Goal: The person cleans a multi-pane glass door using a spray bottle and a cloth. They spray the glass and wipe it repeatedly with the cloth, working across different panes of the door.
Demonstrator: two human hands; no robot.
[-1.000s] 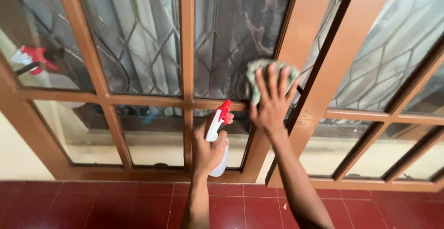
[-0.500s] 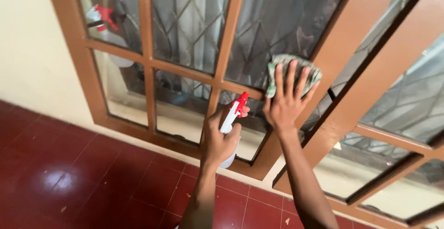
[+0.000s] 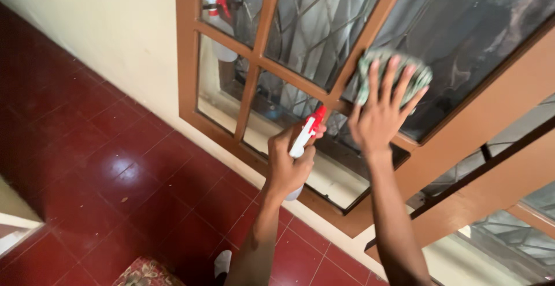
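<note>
My left hand (image 3: 287, 163) grips a white spray bottle with a red nozzle (image 3: 305, 136), its tip pointing at the lower glass pane. Spread flat, my right hand (image 3: 383, 112) presses a green patterned cloth (image 3: 394, 69) against the upper glass pane (image 3: 462, 43) of a brown wooden window frame (image 3: 188, 60). The bottle's lower body is partly hidden behind my left hand. A mirror image of the bottle (image 3: 219, 17) shows in the left panes.
Dark red floor tiles (image 3: 110, 164) run along a cream wall (image 3: 115, 26) below the window. A second brown window leaf (image 3: 491, 164) stands open at the right. A patterned cushion or mat (image 3: 147, 273) lies at the bottom edge, a foot beside it.
The view has swung and tilted, showing more floor at the left. My right hand with the cloth has slid a little along the pane. The left hand keeps hold of the bottle.
</note>
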